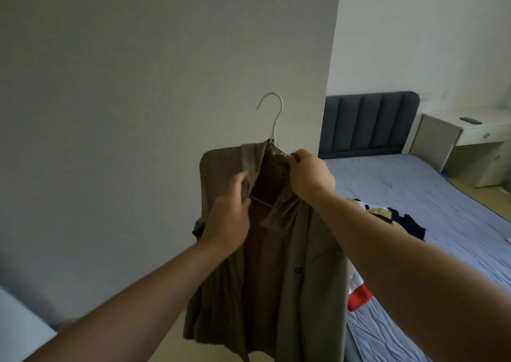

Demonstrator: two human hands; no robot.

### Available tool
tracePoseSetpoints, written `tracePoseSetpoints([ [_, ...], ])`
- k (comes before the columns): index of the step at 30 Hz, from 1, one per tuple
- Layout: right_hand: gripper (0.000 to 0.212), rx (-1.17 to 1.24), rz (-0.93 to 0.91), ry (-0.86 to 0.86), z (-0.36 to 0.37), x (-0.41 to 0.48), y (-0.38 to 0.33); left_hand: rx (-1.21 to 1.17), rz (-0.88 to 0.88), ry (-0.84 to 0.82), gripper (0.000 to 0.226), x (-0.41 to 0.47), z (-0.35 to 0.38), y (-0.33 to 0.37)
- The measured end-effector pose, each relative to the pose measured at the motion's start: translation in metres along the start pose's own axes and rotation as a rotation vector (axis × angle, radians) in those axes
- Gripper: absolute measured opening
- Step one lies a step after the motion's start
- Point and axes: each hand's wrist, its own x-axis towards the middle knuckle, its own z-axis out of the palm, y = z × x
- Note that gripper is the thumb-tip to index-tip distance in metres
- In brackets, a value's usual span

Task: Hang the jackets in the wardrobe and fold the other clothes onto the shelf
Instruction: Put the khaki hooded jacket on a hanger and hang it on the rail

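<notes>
An olive-brown jacket hangs in the air in front of me on a silver wire hanger, whose hook points up. My left hand grips the jacket's left collar and front edge together with the hanger's lower bar. My right hand pinches the right collar and the hanger's shoulder wire near the neck. The jacket's left shoulder sits on the hanger; its right side droops open. More clothes, tan, navy and white, lie in a heap on the bed, and a red and white piece shows behind the jacket.
A plain grey panel or wall fills the left. The bed with a blue sheet and dark padded headboard lies to the right. A white bedside desk stands beyond it with a dark remote on top.
</notes>
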Motion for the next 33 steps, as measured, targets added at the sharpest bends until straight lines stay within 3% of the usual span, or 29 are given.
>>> tracePoseSetpoints([
  [2, 0.024, 0.009, -0.066, -0.005, 0.006, -0.001, -0.003, -0.092, -0.104, -0.187, 0.067, -0.004, 0.011, -0.01],
  [3, 0.022, 0.017, -0.096, -0.019, 0.008, -0.002, -0.004, -0.117, -0.16, -0.19, 0.068, 0.003, 0.01, -0.014],
  [5, 0.021, 0.032, -0.146, -0.049, 0.011, -0.004, -0.006, -0.078, -0.181, -0.011, 0.066, 0.025, 0.001, -0.017],
  [8, 0.018, 0.068, -0.223, -0.082, 0.013, -0.008, -0.007, 0.195, -0.014, 0.264, 0.072, 0.059, -0.018, -0.025],
  [11, 0.016, 0.107, -0.303, -0.137, 0.015, -0.013, -0.011, 0.457, 0.058, 0.053, 0.077, 0.086, -0.028, -0.033],
  [13, 0.017, 0.127, -0.329, -0.184, 0.013, -0.015, -0.015, 0.429, 0.051, -0.121, 0.057, 0.094, -0.028, -0.039],
  [16, 0.023, 0.135, -0.355, -0.315, 0.004, -0.015, -0.017, 0.282, 0.066, -0.13, 0.043, 0.093, -0.028, -0.045],
  [20, 0.029, 0.133, -0.267, -0.474, -0.014, -0.005, -0.022, 0.199, 0.114, -0.121, 0.048, 0.087, -0.029, -0.048],
  [22, 0.021, 0.36, -0.166, -0.481, -0.015, -0.002, -0.024, 0.144, 0.099, -0.083, 0.052, 0.083, -0.033, -0.049],
  [25, 0.014, 0.914, 0.123, -0.469, -0.006, -0.001, -0.029, 0.106, 0.059, -0.066, 0.053, 0.08, -0.044, -0.055],
  [26, 0.014, 0.905, 0.181, -0.436, 0.002, 0.002, -0.029, 0.107, 0.049, -0.066, 0.052, 0.078, -0.048, -0.059],
  [27, 0.017, 0.739, 0.203, -0.411, 0.01, 0.005, -0.03, 0.106, 0.035, -0.064, 0.052, 0.076, -0.052, -0.063],
  [29, 0.033, 0.16, 0.158, -0.429, 0.024, 0.006, -0.036, 0.108, 0.001, -0.06, 0.052, 0.069, -0.06, -0.074],
  [30, 0.04, 0.0, 0.146, -0.425, 0.03, 0.004, -0.041, 0.114, -0.016, -0.06, 0.051, 0.065, -0.064, -0.081],
  [33, 0.04, 0.068, 0.081, -0.347, 0.05, -0.005, -0.062, 0.135, -0.081, -0.066, 0.038, 0.051, -0.079, -0.104],
])
